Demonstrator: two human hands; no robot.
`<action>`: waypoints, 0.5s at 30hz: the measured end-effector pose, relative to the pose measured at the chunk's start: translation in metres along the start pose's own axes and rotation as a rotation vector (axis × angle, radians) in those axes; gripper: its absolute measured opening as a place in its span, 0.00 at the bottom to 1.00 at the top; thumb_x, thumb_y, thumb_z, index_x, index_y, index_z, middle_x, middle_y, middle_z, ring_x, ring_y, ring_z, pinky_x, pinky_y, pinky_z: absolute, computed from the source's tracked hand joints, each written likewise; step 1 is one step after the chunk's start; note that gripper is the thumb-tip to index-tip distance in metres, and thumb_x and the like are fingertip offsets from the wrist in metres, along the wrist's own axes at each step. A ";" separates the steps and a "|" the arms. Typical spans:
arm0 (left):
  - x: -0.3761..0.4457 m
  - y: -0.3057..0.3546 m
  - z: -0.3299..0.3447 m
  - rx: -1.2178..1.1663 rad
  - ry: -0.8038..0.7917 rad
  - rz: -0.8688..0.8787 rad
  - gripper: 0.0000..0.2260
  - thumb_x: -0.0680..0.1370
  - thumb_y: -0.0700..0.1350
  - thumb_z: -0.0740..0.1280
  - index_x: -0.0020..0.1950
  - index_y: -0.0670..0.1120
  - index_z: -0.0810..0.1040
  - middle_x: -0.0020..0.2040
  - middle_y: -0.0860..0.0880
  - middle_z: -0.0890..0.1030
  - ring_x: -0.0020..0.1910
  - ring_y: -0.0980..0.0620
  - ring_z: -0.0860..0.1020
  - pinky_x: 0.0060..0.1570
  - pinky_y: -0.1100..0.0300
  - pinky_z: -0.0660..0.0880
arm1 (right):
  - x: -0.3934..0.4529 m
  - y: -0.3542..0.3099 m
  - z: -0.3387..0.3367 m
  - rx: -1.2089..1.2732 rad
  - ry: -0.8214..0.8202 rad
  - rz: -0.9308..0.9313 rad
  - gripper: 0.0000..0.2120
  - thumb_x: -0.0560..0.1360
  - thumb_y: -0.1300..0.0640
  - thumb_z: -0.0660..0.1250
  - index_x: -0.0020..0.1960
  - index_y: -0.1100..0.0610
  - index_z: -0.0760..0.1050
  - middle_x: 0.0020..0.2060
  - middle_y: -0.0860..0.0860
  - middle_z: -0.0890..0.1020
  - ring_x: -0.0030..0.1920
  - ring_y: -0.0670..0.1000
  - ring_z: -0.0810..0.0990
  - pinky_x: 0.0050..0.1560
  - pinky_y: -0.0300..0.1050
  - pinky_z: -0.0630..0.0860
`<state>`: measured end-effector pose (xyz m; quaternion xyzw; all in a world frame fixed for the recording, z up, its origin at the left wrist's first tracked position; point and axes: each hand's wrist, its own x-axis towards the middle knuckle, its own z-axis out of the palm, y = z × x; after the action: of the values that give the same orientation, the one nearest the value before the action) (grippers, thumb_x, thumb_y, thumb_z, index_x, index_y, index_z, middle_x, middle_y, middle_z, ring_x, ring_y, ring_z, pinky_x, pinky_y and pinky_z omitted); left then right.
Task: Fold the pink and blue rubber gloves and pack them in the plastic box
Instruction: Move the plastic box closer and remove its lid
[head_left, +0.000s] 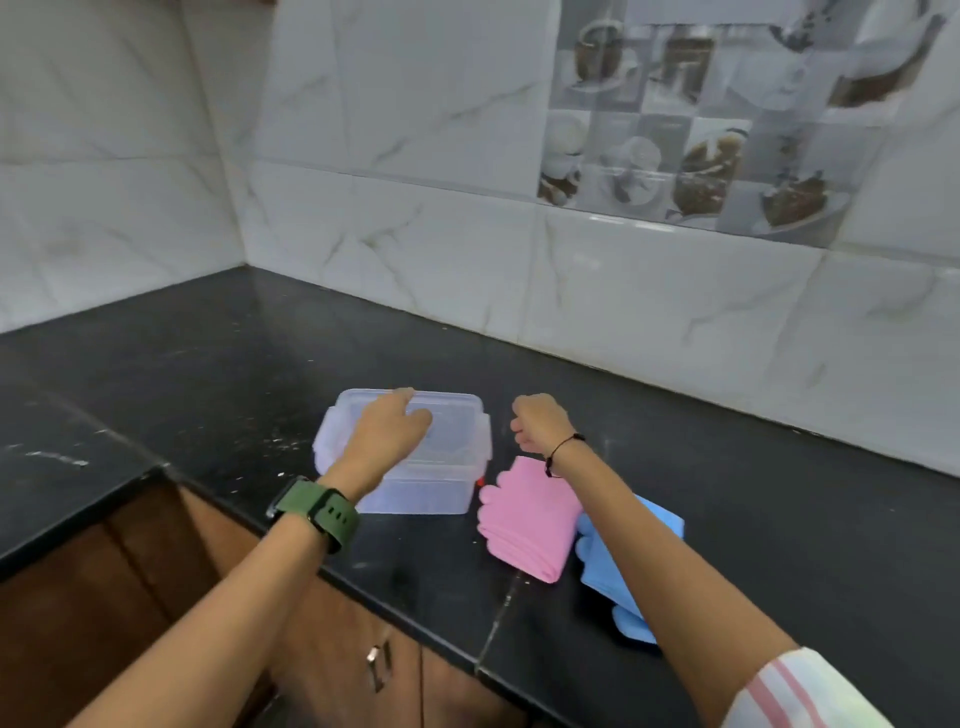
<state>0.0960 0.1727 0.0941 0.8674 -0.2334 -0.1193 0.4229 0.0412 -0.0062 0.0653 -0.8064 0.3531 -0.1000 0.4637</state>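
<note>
A clear plastic box (415, 493) with its lid on stands on the black counter. My left hand (387, 428) lies flat on the lid, fingers spread toward the far edge. To the right of the box lie folded pink rubber gloves (524, 525), and beside them blue rubber gloves (628, 577), partly hidden under my right forearm. My right hand (540, 421) hovers just right of the box with fingers curled shut and nothing seen in it.
The black counter (208, 374) runs into a corner of white marble-look wall tiles (415, 234). Wooden cabinet doors (156, 582) sit below the counter's front edge. White specks mark the counter at the left.
</note>
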 end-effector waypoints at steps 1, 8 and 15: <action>0.004 -0.009 -0.013 -0.028 0.019 -0.049 0.21 0.78 0.42 0.59 0.71 0.38 0.66 0.73 0.42 0.68 0.71 0.44 0.68 0.68 0.54 0.64 | 0.003 -0.007 0.004 0.015 -0.006 0.016 0.16 0.78 0.61 0.53 0.31 0.53 0.61 0.41 0.58 0.71 0.43 0.52 0.71 0.48 0.49 0.73; 0.014 -0.052 -0.061 -0.195 0.113 -0.223 0.13 0.75 0.38 0.60 0.31 0.42 0.65 0.33 0.44 0.64 0.33 0.49 0.61 0.38 0.57 0.60 | 0.009 -0.018 0.031 -0.066 -0.002 0.019 0.10 0.75 0.61 0.57 0.47 0.66 0.75 0.45 0.63 0.79 0.47 0.63 0.81 0.53 0.54 0.79; 0.027 -0.076 -0.053 -0.306 0.084 -0.347 0.11 0.77 0.39 0.60 0.34 0.39 0.71 0.35 0.46 0.71 0.39 0.49 0.70 0.50 0.53 0.68 | 0.005 -0.017 0.038 -0.136 0.060 0.011 0.13 0.75 0.63 0.57 0.54 0.68 0.75 0.52 0.64 0.81 0.51 0.63 0.81 0.55 0.59 0.79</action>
<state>0.1639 0.2356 0.0665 0.8245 -0.0420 -0.1879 0.5321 0.0714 0.0220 0.0570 -0.8308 0.3772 -0.0974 0.3974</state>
